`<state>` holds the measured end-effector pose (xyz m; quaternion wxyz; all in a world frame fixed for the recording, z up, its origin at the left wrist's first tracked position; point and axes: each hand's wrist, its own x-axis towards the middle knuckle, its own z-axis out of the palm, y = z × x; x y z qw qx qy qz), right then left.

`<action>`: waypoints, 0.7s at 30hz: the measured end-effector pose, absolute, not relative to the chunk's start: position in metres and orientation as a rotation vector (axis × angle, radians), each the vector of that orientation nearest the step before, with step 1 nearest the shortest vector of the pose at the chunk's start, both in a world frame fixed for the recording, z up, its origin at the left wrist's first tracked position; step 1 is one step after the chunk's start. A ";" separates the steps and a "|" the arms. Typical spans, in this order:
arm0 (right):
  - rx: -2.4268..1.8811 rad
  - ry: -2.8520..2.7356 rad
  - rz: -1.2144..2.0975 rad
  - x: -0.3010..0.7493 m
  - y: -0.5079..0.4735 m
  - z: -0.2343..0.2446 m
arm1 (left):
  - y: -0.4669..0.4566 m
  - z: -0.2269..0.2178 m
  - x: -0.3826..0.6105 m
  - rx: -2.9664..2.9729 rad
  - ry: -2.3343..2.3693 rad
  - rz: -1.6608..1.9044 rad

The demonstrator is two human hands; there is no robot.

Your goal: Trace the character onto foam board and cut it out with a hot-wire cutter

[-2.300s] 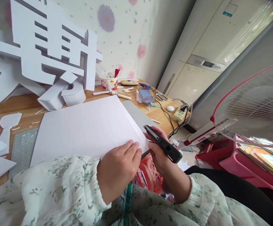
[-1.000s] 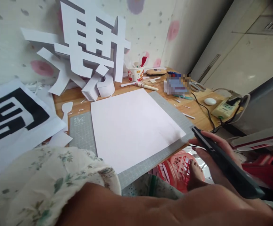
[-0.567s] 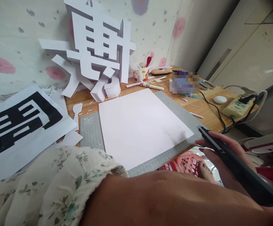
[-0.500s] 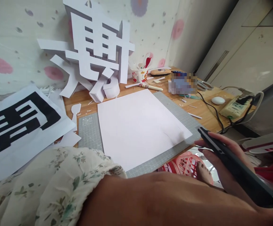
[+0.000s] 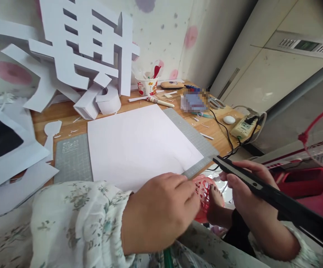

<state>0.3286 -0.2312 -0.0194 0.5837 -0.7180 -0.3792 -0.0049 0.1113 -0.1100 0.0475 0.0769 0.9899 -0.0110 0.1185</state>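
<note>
My left hand (image 5: 161, 212) is over the near edge of a white paper sheet (image 5: 130, 145), its fingers curled downward. What they hold, if anything, is hidden. A green stick-like piece (image 5: 168, 257) shows beneath the wrist. The sheet lies on a grey cutting mat (image 5: 70, 160), with a faint curved line near its right corner. Off the table's right edge, my right hand (image 5: 253, 193) grips a long black flat object (image 5: 292, 211), seen nearly edge-on; its kind is unclear.
White three-dimensional paper characters (image 5: 80, 56) lean against the wall. Printed sheets (image 5: 13, 149) lie left. Toward the back are a paper cup of tools (image 5: 147, 87), a craft knife-like stick (image 5: 161, 102) and scissors (image 5: 217, 103). A power strip (image 5: 242, 128) with cables sits right; a red stool (image 5: 203, 197) stands below.
My left hand has drawn back from the right side to the sheet's near edge. The black object stays in my right hand, now more edge-on. The view has swung to the right.
</note>
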 end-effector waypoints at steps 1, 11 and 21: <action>-1.646 -0.907 0.064 0.332 -0.230 -0.017 | -0.109 0.038 0.113 3.014 0.026 0.335; -1.287 -0.985 1.077 0.370 -0.187 0.020 | -0.102 0.006 0.116 3.096 0.182 0.246; -1.289 -0.915 1.214 0.360 -0.148 0.013 | -0.097 0.006 0.121 3.086 0.228 0.326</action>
